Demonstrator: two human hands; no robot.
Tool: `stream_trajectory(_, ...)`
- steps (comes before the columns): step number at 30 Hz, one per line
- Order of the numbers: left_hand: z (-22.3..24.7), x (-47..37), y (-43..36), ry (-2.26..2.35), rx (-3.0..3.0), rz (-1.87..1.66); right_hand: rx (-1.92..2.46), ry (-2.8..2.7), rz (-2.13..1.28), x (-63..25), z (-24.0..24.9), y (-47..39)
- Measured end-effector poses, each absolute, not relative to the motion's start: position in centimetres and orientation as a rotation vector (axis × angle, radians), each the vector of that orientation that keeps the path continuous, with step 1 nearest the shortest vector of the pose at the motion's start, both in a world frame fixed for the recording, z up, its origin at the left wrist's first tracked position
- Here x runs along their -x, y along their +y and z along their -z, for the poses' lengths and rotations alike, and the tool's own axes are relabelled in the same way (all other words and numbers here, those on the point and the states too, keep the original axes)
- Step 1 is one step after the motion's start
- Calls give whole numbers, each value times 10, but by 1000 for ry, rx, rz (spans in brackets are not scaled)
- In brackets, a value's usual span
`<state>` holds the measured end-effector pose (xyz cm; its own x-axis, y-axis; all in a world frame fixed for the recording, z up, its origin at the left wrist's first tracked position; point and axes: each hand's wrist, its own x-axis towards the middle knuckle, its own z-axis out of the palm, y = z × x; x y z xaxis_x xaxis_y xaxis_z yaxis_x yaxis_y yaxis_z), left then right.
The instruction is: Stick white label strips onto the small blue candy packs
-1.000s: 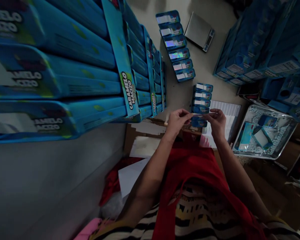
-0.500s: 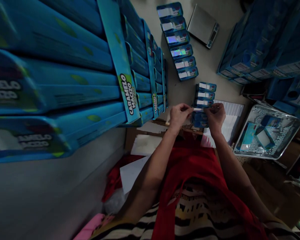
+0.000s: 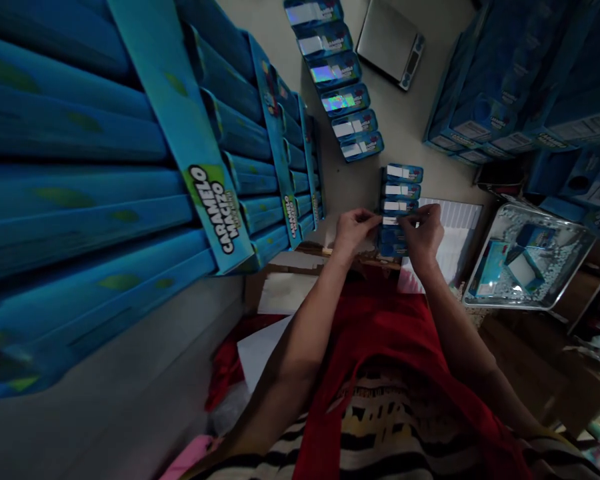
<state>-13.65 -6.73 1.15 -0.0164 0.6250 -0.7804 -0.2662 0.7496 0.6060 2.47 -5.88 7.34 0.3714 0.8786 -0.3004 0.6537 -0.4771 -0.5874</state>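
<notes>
A short column of small blue boxes [image 3: 401, 191] lies on the table in front of me, the upper ones carrying white label strips across their ends. Over one of the lower boxes is a white label [image 3: 391, 221]. My left hand [image 3: 351, 232] pinches at its left end, thumb and forefinger together. At the right end, the fingers of my right hand [image 3: 424, 235] are closed in a pinch and partly cover the box. Whether the label is pressed fully down I cannot tell. Two boxes nearer me [image 3: 393, 243] show no white strip.
A longer slanting row of labelled boxes [image 3: 350, 100] lies farther back, beside a digital scale [image 3: 387, 41]. Stacked blue cartons [image 3: 205, 200] rise at left, more cartons [image 3: 510, 100] at right. A sheet of white strips [image 3: 455, 230] lies near a metal tray [image 3: 575, 267].
The white label, stretched between my fingers before, is now lower against the box. My right hand has shifted slightly left over it. The whole view has moved a little.
</notes>
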Motion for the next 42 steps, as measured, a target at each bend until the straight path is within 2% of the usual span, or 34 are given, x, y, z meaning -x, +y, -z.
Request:
stream_trajectory(4,-1,135,-74,1301,-124,-683,2344,-1342,-733,-31,-69,-63)
stream_trajectory(8,9,131,-80,1368,-18,-709,2314,-1212,-987,-31,-63,-68)
stream_trajectory(12,19,126,-83,1431,-19,-764,2274,-1192,-1087,-24,-61,-67)
stream_trajectory(17,29,108,-140,1851,-179,-998,2102,-1287,-1182,-50,-58,-83)
stream_trajectory(20,20,76,-199,2003,-340,-877,2129,-1272,-1102,-104,-55,-107)
stream_trajectory(23,2,23,-227,1810,-779,-730,2384,-1306,-815,-161,-44,-128)
stream_trajectory(27,-3,-41,-193,1596,-1357,-668,2703,-1492,-672,-190,-24,-133)
stream_trajectory(30,11,-61,-162,1745,-1352,-542,2705,-1510,-723,-185,-20,-128)
stream_trajectory(34,28,-65,-159,1780,-1337,-467,2700,-1431,-882,-188,-28,-118)
stream_trajectory(42,38,-55,-169,1761,-1416,-486,2711,-1509,-830,-196,-29,-109)
